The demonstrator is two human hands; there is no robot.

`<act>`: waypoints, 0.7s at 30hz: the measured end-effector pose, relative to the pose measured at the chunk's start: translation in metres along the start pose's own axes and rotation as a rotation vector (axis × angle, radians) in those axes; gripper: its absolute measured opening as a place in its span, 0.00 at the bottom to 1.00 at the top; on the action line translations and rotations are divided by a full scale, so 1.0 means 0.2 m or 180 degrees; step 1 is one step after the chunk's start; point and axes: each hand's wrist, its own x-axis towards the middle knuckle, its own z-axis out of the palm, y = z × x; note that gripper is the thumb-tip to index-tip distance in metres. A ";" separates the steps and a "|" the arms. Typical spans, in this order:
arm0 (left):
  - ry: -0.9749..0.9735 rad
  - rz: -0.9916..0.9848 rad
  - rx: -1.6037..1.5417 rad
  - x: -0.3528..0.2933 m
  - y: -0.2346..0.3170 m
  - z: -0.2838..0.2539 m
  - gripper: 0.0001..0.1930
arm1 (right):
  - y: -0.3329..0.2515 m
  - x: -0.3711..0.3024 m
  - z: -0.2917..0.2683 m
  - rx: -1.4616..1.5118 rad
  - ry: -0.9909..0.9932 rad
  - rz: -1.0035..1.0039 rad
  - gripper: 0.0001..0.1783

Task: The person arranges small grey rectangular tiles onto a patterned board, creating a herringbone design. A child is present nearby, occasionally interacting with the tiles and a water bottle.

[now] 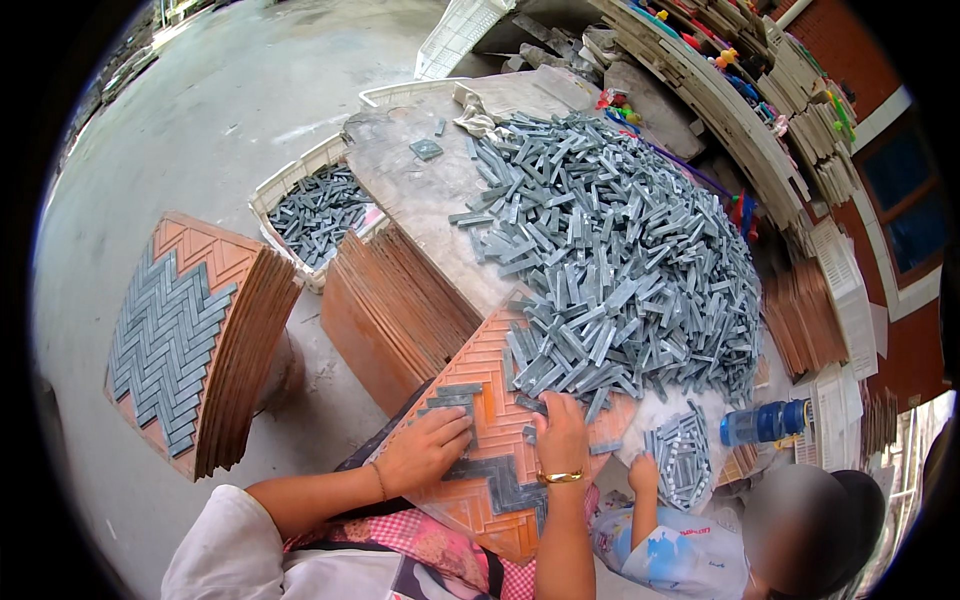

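An orange herringbone-grooved board point(440, 500) lies in front of me, partly filled with grey stone strips point(495, 474). My left hand point(428, 448) rests over its left part, fingers stretched and touching the laid strips; nothing shows in its grasp. My right hand point(562, 435) pinches a grey stone strip point(532, 404) between thumb and fingers, just above the board. Beyond it, a large heap of loose grey strips point(620, 270) spreads over the table and onto the board's far corner.
To the left stands a stack of boards topped by a strip-filled one point(170, 340). More boards point(395, 310) and a crate of strips point(262, 195) sit beside the table point(400, 180). At right, another person's hand point(643, 472) touches a smaller strip pile point(682, 455) near a blue bottle point(765, 423).
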 end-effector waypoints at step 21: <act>-0.0100 -0.0470 -0.0149 -0.03 -0.03 0.00 0.25 | -0.26 -0.19 0.24 0.1069 0.0123 0.0477 0.13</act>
